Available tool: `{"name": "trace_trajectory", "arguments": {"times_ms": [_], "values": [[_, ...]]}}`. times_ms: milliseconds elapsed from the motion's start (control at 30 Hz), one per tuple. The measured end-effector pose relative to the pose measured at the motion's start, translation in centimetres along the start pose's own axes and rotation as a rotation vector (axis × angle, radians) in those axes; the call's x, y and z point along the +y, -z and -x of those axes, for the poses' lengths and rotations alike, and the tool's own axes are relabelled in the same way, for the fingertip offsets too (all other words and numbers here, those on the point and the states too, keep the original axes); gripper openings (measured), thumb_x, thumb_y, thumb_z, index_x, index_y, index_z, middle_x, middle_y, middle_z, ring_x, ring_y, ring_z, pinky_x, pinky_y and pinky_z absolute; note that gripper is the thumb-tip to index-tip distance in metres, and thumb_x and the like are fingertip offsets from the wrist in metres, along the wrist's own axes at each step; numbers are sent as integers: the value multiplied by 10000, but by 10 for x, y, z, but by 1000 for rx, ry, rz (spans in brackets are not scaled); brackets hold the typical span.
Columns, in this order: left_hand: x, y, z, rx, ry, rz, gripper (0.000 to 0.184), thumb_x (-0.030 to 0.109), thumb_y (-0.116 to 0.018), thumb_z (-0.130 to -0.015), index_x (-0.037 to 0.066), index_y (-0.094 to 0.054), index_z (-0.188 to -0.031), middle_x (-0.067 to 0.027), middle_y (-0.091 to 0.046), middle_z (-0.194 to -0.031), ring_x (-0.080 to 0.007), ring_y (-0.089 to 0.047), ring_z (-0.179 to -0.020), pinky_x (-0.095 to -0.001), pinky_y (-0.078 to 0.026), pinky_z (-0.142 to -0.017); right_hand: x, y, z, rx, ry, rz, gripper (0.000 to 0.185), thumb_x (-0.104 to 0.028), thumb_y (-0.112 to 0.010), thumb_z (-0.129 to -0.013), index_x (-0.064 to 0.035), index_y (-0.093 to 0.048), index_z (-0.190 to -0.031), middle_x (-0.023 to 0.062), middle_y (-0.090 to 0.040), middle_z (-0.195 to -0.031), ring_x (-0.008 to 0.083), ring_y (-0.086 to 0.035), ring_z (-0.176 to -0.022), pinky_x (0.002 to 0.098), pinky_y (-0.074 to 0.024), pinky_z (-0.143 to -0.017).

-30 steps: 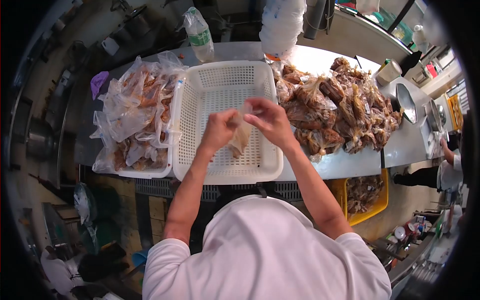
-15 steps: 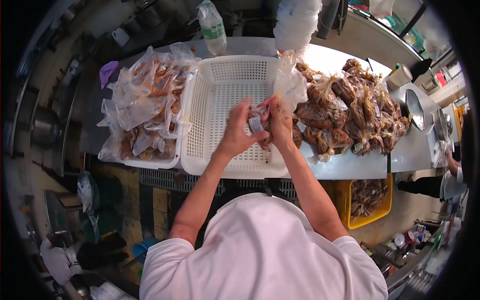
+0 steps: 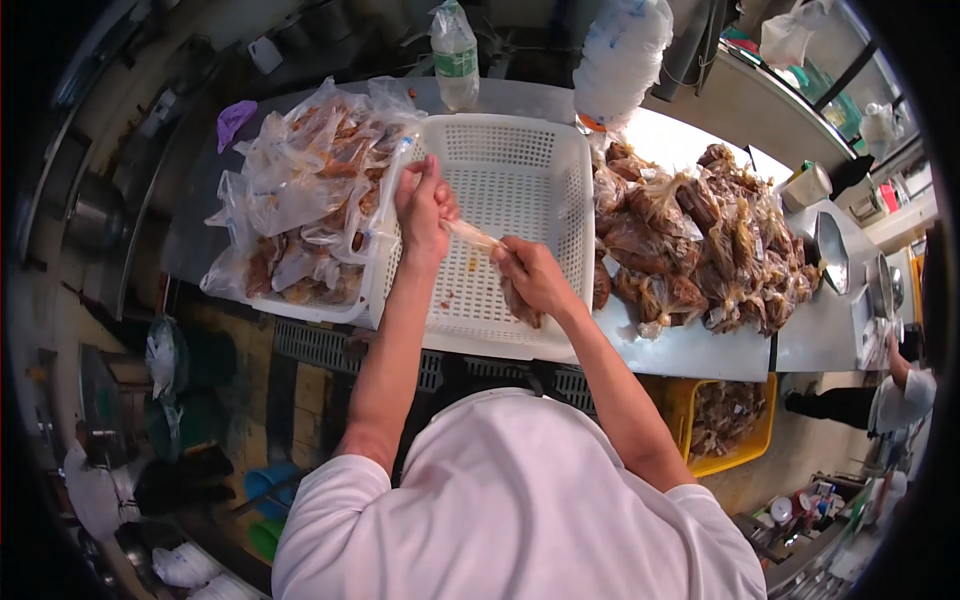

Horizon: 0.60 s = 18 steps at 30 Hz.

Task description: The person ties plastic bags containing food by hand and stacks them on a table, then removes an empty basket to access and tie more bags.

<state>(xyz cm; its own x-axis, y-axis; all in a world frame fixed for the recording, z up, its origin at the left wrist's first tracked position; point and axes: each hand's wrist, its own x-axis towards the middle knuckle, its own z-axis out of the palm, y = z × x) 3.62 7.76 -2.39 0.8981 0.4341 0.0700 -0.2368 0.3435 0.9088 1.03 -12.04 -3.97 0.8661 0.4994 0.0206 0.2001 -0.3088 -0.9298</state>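
Observation:
A plastic bag of brown meat (image 3: 520, 306) is stretched between my two hands above a white perforated basket (image 3: 470, 338). My left hand (image 3: 424, 208) is closed on the bag's gathered neck, which runs taut and twisted toward the right. My right hand (image 3: 540, 277) grips the bag just above the meat, whose lower end hangs under my fingers. Left of the basket, clear bags of reddish-brown meat (image 3: 310, 150) are heaped in a white tray (image 3: 320, 308). Tied bags of brown meat (image 3: 700, 230) form a large pile on the right.
A plastic bottle (image 3: 456, 62) and a stack of clear plastic containers (image 3: 625, 60) stand behind the basket. Below the metal table (image 3: 690, 345) is a yellow crate (image 3: 738, 462) with more bags. At the far right another person (image 3: 903, 400) is partly visible.
My left hand has moved up and left, drawing out the bag's neck. My right hand has come down onto the bag near the meat. The loose, puffed plastic is now twisted tight.

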Motion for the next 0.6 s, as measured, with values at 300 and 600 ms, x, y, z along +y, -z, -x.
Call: {"name": "trace_trajectory", "arguments": {"times_ms": [300, 600], "values": [[-14, 16, 24, -1019, -609, -1396, 438, 309, -761, -863, 47, -584, -1167, -104, -677, -880, -296, -686, -804, -405, -519, -729, 14, 38, -4, -76, 458, 494, 102, -125, -660, -868, -26, -679, -859, 174, -639, -830, 371, -608, -824, 434, -437, -777], [-7, -23, 95, -906, 424, -88, 339, 285, -666, -972, 2, -617, -1151, -32, -649, -890, -181, -631, -784, -347, -533, -707, 3, 34, -23, 210, 254, -201, 83, -32, -712, -835, -12, -645, -881, 67, -628, -921, 183, -620, -871, 315, -510, -717]]}}
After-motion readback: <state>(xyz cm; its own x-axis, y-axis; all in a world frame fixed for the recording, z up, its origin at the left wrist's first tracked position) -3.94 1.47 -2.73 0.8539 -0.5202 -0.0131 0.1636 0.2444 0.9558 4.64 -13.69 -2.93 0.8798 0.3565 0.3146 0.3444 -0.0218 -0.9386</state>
